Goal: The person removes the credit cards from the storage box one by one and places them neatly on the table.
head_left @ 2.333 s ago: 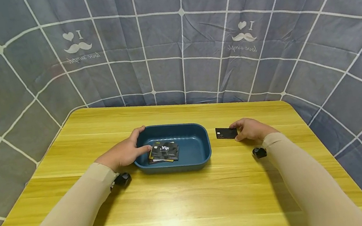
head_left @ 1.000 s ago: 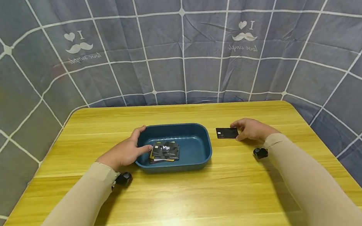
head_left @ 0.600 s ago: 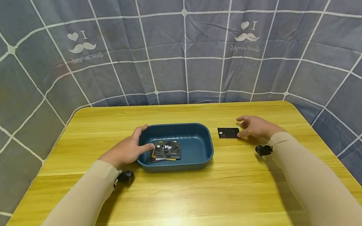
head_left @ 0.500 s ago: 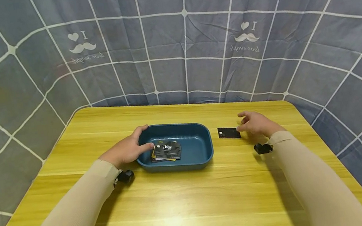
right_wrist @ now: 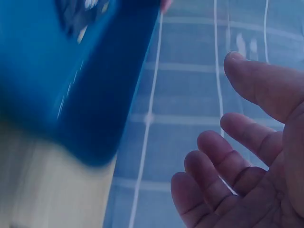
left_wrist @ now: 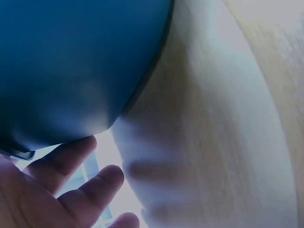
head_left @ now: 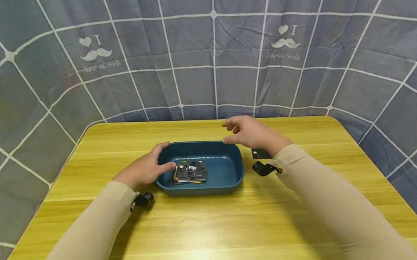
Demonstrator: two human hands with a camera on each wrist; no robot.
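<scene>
Resting against the left end of a dark blue tray (head_left: 222,181), the person's left hand (head_left: 144,171) curls its fingers over the tray's rim, with the thumb reaching inside toward a small pile of cards (head_left: 190,173). The tray sits on a yellow wooden tabletop (head_left: 208,233), roughly at its middle. The cards lie loosely stacked in the tray's left half; the top one is black with white lettering, and a yellow edge shows beneath it.

The right hand (head_left: 247,133) hangs in the air above the tray's far right corner, fingers relaxed and slightly spread, holding nothing. The right wrist view shows the same: an empty palm (right_wrist: 247,180) with loosely bent fingers and the blue tray (right_wrist: 71,80) blurred beside it. A single black card (head_left: 260,153) lies flat on the tabletop just to the right of the tray, partly hidden behind the right wrist.

Both forearms wear beige sleeves (head_left: 88,246), and a small black camera mount (head_left: 143,199) sits at each wrist. A grey-blue cloth (head_left: 196,51) with a white grid pattern hangs behind the tabletop.
</scene>
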